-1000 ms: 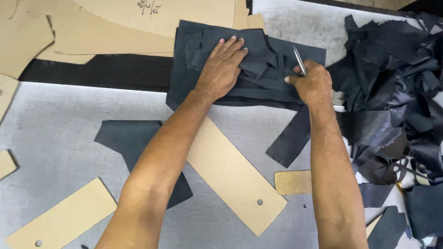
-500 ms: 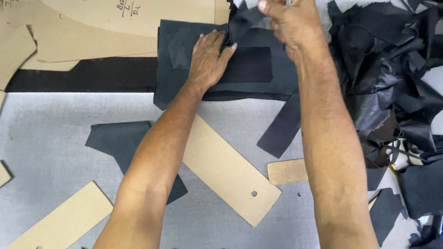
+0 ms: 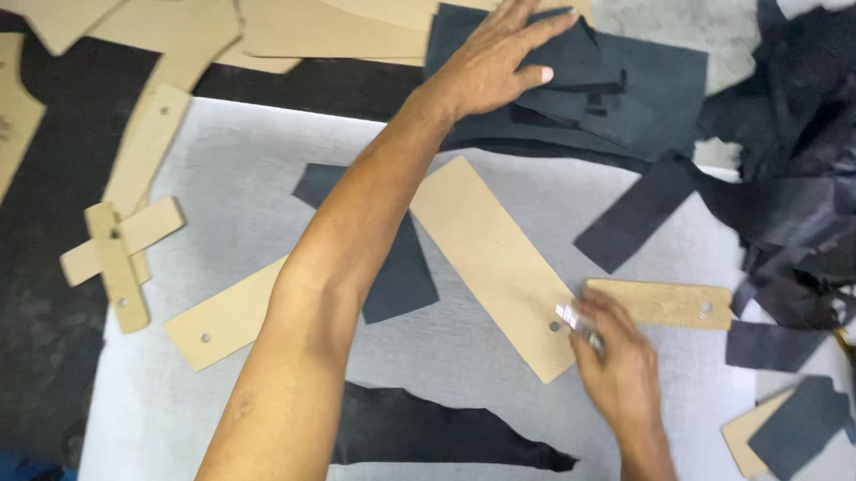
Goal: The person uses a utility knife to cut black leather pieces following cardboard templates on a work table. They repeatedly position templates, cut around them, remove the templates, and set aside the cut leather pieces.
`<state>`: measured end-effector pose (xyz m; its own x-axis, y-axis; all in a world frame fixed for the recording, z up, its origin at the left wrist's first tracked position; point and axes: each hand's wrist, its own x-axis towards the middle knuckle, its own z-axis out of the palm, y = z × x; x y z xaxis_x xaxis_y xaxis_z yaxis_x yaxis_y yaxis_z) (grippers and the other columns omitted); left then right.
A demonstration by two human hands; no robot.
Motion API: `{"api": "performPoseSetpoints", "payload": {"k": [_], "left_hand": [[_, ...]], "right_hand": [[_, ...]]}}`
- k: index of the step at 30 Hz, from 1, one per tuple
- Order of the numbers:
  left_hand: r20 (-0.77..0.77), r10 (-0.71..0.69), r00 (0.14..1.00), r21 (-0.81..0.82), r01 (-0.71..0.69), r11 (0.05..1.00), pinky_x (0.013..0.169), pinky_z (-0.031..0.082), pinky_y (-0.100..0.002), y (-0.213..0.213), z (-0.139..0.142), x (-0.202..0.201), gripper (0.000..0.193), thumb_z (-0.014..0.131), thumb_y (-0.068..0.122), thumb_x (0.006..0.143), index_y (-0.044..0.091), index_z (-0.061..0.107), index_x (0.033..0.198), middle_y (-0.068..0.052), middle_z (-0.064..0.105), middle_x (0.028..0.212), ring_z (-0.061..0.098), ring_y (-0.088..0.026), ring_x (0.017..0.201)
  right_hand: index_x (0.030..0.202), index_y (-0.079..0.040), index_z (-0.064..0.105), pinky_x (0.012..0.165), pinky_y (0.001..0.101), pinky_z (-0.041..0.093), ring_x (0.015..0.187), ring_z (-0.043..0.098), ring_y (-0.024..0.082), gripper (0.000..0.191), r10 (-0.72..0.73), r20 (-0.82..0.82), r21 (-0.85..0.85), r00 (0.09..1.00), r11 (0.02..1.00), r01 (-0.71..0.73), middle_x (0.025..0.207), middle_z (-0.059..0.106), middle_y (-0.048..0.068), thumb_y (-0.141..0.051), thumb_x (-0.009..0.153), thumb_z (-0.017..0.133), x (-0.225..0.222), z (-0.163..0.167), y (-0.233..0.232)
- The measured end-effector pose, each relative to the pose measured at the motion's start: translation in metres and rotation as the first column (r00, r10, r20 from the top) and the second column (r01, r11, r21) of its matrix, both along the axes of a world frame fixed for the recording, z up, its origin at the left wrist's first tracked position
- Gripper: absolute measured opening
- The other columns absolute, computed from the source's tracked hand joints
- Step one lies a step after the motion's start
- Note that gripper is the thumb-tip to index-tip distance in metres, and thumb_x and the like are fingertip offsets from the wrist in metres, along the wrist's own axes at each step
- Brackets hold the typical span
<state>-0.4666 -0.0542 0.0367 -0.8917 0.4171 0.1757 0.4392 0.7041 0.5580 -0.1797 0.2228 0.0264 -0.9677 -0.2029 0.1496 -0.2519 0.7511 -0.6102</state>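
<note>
Dark leather pieces [image 3: 623, 88], stacked near the table's [image 3: 252, 171] far edge, lie flat under the spread left hand [image 3: 492, 60], while the right hand [image 3: 616, 357] pinches a small metal tool [image 3: 578, 322] beside the long cardboard template [image 3: 491, 262].

The left arm stretches diagonally toward the desk's far edge, the left hand [image 3: 497, 59] flat, palm down, fingers spread. The right hand [image 3: 618, 357] sits low near the right near corner, fingers curled, its grip apparently pinched closed, though blur hides the fingertips.
</note>
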Motion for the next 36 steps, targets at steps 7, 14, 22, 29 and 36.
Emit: {"api": "performPoseSetpoints", "payload": {"k": [7,14,22,29,36], "left_hand": [[0.013,0.392,0.920,-0.125,-0.387,0.914,0.102,0.048,-0.047,-0.214,0.012,0.221,0.028,0.069,0.016,0.097,0.008,0.071,0.123,-0.013,0.068,0.127,0.062,-0.036,0.119],[0.136,0.679,0.721,-0.267,-0.634,0.726,0.106,0.048,-0.044,-0.308,-0.005,0.463,0.044,0.071,0.019,0.088,0.008,0.066,0.131,-0.014,0.063,0.137,0.059,-0.034,0.126],[-0.039,0.586,0.809,-0.364,-0.558,0.746,0.104,0.045,-0.047,-0.295,-0.032,0.491,0.080,0.086,0.036,0.072,-0.001,0.057,0.137,-0.022,0.055,0.143,0.053,-0.039,0.128],[0.236,0.643,0.729,-0.200,-0.611,0.766,0.110,0.049,-0.045,-0.292,-0.025,0.488,0.070,0.085,0.039,0.079,0.003,0.065,0.135,-0.016,0.064,0.135,0.060,-0.033,0.126],[0.056,0.283,0.958,0.133,-0.288,0.948,0.111,0.044,-0.049,-0.210,-0.027,0.513,0.072,0.086,0.040,0.076,0.007,0.067,0.137,-0.020,0.051,0.145,0.048,-0.038,0.135]], "right_hand": [[0.111,0.000,0.071,0.089,0.0344,0.058,0.106,0.073,0.029,0.024,-0.110,0.101,-0.198,0.989,0.972,0.128,0.121,0.072,0.016,-0.005,0.088,0.073,0.148,-0.037,-0.029],[0.104,0.001,0.072,0.083,0.0336,0.058,0.096,0.075,0.028,0.017,0.019,0.165,-0.111,0.986,0.994,-0.001,0.109,0.075,0.016,-0.005,0.088,0.074,0.212,-0.048,-0.058],[0.105,-0.005,0.073,0.077,0.0386,0.057,0.090,0.073,0.031,0.017,0.031,0.252,0.054,0.967,0.997,-0.046,0.107,0.075,0.014,-0.005,0.088,0.070,0.253,-0.005,-0.122],[0.106,-0.005,0.072,0.075,0.0395,0.057,0.087,0.073,0.032,0.019,0.009,0.233,0.081,0.972,0.996,-0.029,0.103,0.075,0.014,-0.002,0.087,0.067,0.306,-0.012,-0.130],[0.105,-0.003,0.072,0.073,0.0376,0.058,0.084,0.075,0.028,0.019,-0.063,0.242,0.031,0.968,0.998,0.057,0.099,0.076,0.014,-0.001,0.087,0.069,0.331,-0.015,-0.146]]}}
